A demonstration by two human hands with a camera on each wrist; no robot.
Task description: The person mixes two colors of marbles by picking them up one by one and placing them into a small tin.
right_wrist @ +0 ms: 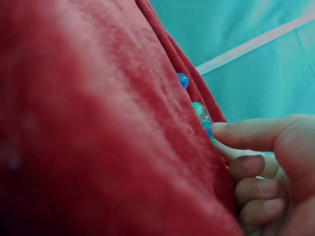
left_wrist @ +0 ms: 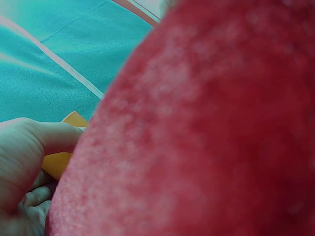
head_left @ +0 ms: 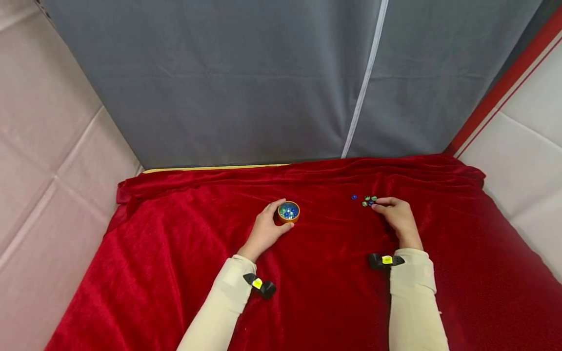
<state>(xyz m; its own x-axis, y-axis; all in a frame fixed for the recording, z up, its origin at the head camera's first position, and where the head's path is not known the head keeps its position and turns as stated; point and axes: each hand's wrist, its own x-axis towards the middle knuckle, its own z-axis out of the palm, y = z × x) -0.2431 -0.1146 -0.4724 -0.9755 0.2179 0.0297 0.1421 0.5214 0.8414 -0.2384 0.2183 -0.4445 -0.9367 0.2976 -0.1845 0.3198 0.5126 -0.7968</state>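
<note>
My left hand holds a small round orange cup, thumb on the near side and fingers on the far side. Inside it lie several blue and green glass marbles. The left wrist view shows the thumb against the cup's yellow-orange wall; cloth hides the rest. Further right, my right hand pinches a blue marble between thumb and index finger, its other fingers curled. Beside the fingertips sits a little cluster of green marbles. One blue marble lies apart, left of the cluster.
Wrinkled red velvet cloth covers the table, with folds bunched along its back edge. A grey curtain hangs behind. Pale padded panels stand at the left and right.
</note>
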